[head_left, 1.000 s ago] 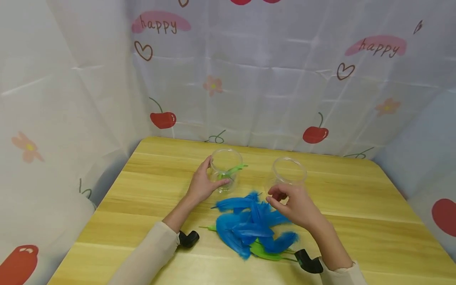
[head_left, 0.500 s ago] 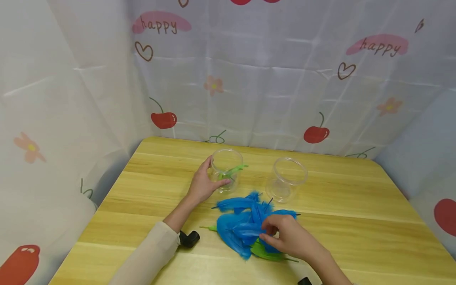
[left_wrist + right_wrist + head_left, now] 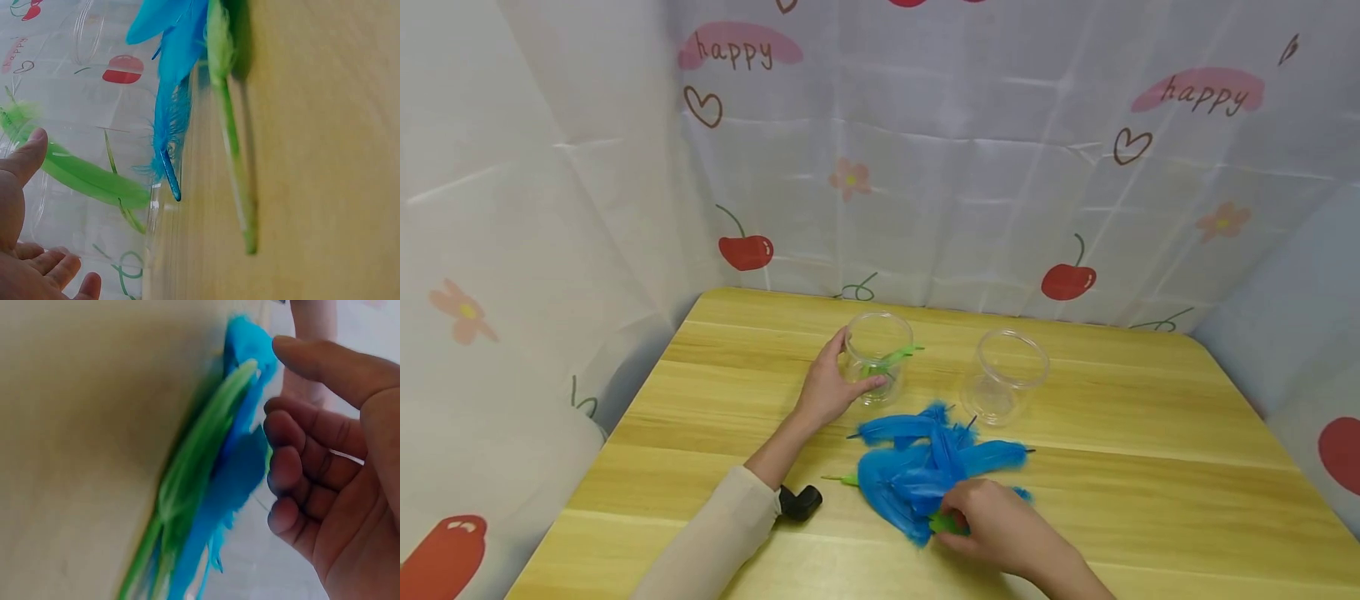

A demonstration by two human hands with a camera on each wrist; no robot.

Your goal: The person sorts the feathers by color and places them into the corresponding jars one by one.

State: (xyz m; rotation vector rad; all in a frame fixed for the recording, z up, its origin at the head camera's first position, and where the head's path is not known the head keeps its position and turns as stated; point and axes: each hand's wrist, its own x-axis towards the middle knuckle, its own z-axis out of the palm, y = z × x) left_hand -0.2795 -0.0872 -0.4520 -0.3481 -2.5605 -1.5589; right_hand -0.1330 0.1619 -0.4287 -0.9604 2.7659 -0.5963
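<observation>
Two clear jars are counted: one (image 3: 877, 357) with a green feather inside is gripped by the left hand (image 3: 826, 387), the other (image 3: 1004, 377) stands free. A green feather (image 3: 946, 523) is pinched at the blue feather pile (image 3: 925, 471) by the right hand (image 3: 996, 529), with blue feathers overlapping it.

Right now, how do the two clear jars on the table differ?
The left jar holds a green feather; the right jar looks empty. The left hand grips the left jar; nothing touches the right jar. Both are clear, lidless and upright behind the feather pile.
</observation>
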